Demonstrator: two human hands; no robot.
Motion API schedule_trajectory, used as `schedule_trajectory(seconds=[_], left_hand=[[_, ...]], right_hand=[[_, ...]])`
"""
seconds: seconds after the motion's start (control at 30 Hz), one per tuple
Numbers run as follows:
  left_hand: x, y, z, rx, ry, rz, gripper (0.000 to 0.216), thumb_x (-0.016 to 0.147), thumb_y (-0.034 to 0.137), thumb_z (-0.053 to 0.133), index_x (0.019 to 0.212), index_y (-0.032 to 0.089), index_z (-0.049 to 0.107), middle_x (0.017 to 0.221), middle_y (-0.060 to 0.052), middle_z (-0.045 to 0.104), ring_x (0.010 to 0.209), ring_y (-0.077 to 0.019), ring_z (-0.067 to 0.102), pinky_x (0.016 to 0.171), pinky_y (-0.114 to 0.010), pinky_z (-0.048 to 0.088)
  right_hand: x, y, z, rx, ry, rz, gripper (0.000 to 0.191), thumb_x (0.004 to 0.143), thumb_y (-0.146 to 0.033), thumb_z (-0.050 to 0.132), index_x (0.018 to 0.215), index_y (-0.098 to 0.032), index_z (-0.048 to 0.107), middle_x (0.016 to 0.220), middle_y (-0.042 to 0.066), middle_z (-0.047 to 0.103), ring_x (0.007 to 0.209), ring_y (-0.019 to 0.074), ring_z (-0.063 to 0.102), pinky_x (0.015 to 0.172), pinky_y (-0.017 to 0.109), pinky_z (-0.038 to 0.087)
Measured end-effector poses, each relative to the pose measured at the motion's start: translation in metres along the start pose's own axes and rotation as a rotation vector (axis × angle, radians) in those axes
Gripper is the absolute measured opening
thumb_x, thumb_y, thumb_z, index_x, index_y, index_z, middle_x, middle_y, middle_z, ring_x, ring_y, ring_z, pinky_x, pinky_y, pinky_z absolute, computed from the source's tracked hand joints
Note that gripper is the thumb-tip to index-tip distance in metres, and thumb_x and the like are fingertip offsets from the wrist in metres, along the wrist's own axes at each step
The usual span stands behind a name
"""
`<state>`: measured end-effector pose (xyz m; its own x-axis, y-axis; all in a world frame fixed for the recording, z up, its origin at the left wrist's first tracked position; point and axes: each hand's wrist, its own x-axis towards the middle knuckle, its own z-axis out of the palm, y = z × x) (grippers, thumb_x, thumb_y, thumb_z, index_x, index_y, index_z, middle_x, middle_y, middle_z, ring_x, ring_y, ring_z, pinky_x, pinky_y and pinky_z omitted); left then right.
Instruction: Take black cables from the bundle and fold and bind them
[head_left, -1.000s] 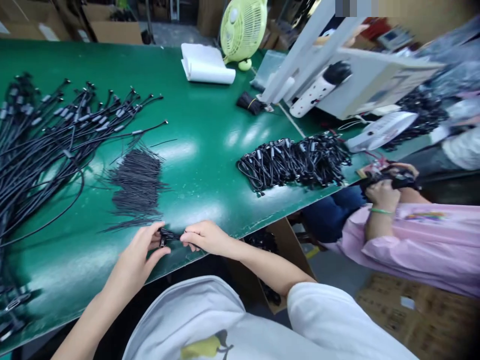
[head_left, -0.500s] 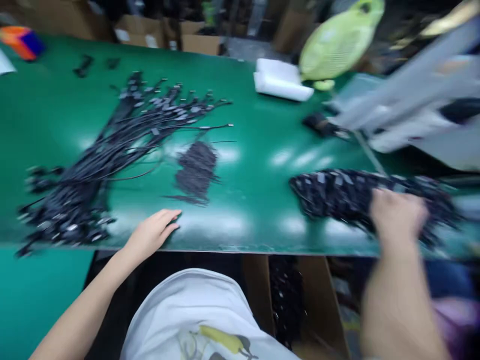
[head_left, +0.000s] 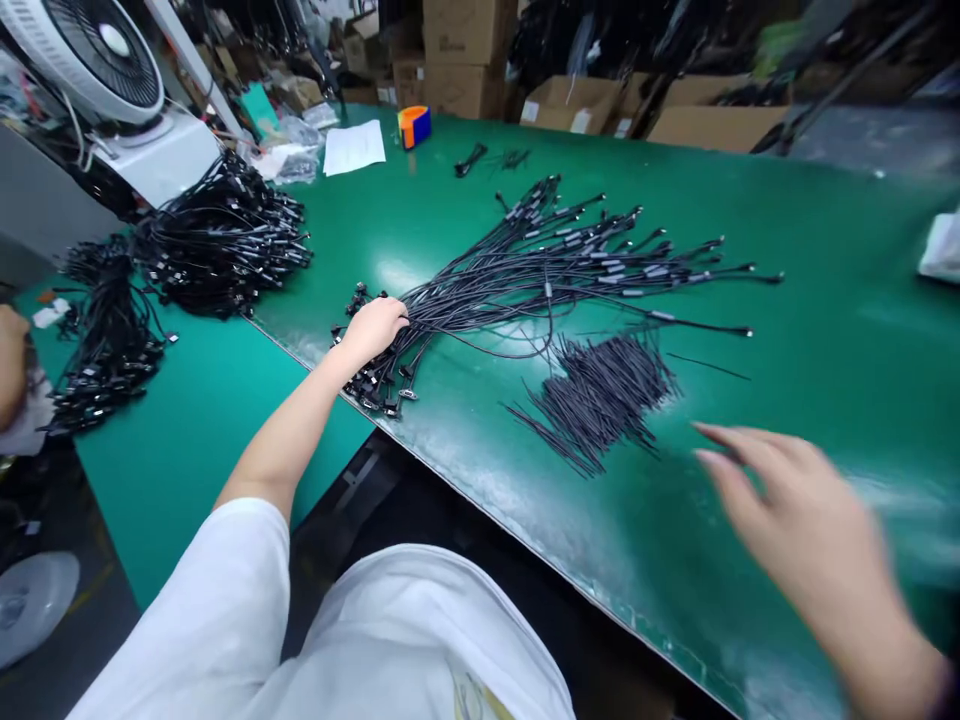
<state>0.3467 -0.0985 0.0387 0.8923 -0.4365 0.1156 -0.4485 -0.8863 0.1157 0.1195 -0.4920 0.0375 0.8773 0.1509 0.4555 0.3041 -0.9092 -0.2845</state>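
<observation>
My left hand (head_left: 373, 328) is at the connector end of a spread bundle of black cables (head_left: 517, 265), its fingers closed on the cables there. How many it grips is hidden. My right hand (head_left: 799, 505), a little blurred, hovers over the green table at the right with thumb and forefinger apart and nothing between them. A pile of short thin black ties (head_left: 611, 390) lies between my hands, below the cables. One single tie (head_left: 709, 367) lies apart to the right of the pile.
More cable bundles (head_left: 225, 235) lie on the left, near a white fan (head_left: 105, 55). A paper sheet (head_left: 355, 147) and an orange-and-blue holder (head_left: 415, 127) stand at the back. A person's hand (head_left: 11, 365) shows at the far left. Cardboard boxes (head_left: 469, 75) are behind the table.
The view has swung left. My left hand has gone from the table edge to the cable bundle. My right hand has left the dark cable pile on the right and moved towards the ties.
</observation>
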Motion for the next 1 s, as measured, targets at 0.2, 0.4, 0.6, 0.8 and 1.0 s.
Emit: schedule_trajectory(seconds=[0.2,0.4,0.6,0.8,1.0], left_hand=[[-0.005,0.005,-0.028,-0.254,0.431,0.176,0.033,0.102,0.036,0.039,0.098,0.017,0.066,0.1,-0.008,0.069,0.095,-0.0182,0.063,0.086,-0.03,0.047],[-0.029,-0.01,-0.069,-0.364,0.664,0.111,0.039,0.1,0.047,0.041,0.096,0.018,0.067,0.086,-0.005,0.066,0.078,-0.0142,0.058,0.076,-0.027,0.046],[-0.068,0.001,-0.107,-0.896,0.565,-0.019,0.027,0.093,0.042,0.056,0.09,0.019,0.069,0.06,0.002,0.048,0.051,-0.0084,0.039,0.048,-0.023,0.03],[-0.121,0.021,-0.154,-1.256,0.11,0.092,0.031,0.089,0.045,0.064,0.111,0.025,0.071,0.052,0.005,0.044,0.043,-0.0069,0.034,0.039,-0.022,0.026],[-0.161,-0.016,-0.148,-1.273,0.075,-0.046,0.025,0.085,0.049,0.067,0.082,0.024,0.066,0.049,0.003,0.037,0.048,-0.0102,0.042,0.043,-0.025,0.034]], right_hand=[[0.127,-0.053,0.078,0.052,-0.073,-0.111,0.065,0.091,-0.032,0.06,0.15,-0.016,0.037,0.15,0.019,0.044,0.136,0.0343,0.045,0.109,0.053,0.043],[0.212,-0.053,0.074,0.286,-0.11,0.052,0.03,0.088,-0.03,0.063,0.114,-0.015,0.062,0.096,0.01,0.069,0.086,0.0231,0.065,0.083,0.039,0.054],[0.23,-0.063,0.036,0.22,0.019,-0.196,0.073,0.083,-0.048,0.071,0.142,-0.014,0.043,0.143,0.019,0.05,0.127,0.0311,0.051,0.105,0.047,0.045],[0.259,-0.092,0.047,0.318,-0.132,-0.16,0.038,0.102,-0.04,0.036,0.109,-0.017,0.064,0.106,0.01,0.069,0.098,0.0216,0.065,0.091,0.042,0.054],[0.282,-0.079,-0.068,0.046,0.471,-0.186,0.053,0.103,-0.052,0.022,0.12,-0.021,0.062,0.109,0.01,0.067,0.102,0.0256,0.066,0.093,0.045,0.049]])
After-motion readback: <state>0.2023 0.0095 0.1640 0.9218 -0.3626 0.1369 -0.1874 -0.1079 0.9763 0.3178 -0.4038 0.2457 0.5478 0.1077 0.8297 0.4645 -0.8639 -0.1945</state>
